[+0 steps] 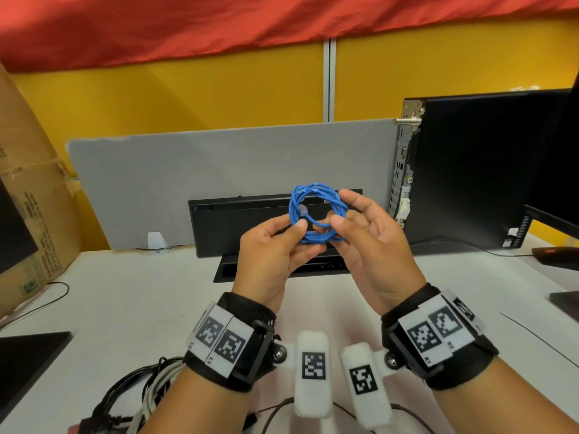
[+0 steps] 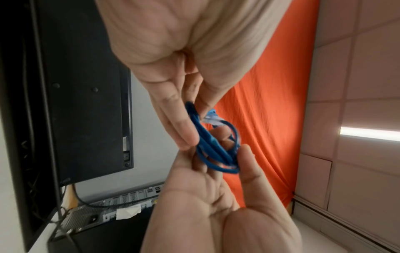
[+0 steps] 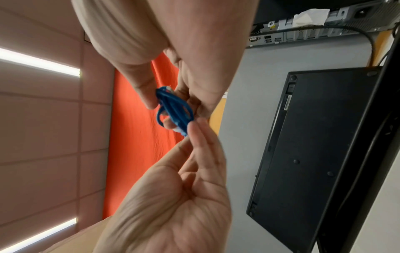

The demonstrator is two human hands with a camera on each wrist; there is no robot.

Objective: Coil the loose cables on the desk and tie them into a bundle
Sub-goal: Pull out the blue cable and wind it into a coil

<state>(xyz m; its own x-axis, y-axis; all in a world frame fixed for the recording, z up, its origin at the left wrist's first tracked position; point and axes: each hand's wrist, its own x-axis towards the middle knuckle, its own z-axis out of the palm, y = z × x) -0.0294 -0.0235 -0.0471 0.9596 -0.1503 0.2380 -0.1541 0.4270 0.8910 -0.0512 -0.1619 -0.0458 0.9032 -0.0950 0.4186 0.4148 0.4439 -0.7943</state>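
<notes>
Above the white desk [image 1: 131,308], a blue cable [image 1: 316,214] wound into a small round coil is held up between both hands, clear of the surface and in front of a black keyboard [image 1: 244,227] that is propped on its edge against a grey partition [image 1: 188,170]. The coil's left side is pinched by the left hand [image 1: 272,249], with the thumb laid on the near strands and the fingers curled behind them; a clear plug at the cable's end is seen just above that thumb. The coil's right side is gripped by the right hand [image 1: 372,245], whose thumb is pressed on the lower strands while the fingers are curved over the upper rim. In the left wrist view the coil [image 2: 214,147] is seen edge-on, with the plug [image 2: 213,119] lying beside the left thumb, and the right hand's fingers [image 2: 246,164] are closed around the lower loops. In the right wrist view the strands [image 3: 175,109] are seen pressed between the two hands. At the near left edge of the desk a loose heap of black and white cables [image 1: 138,393] is left lying, partly hidden by the left forearm. To the right a black computer case [image 1: 470,170] is stood on the desk, and a cardboard box [image 1: 28,189] is leaned at the far left.
</notes>
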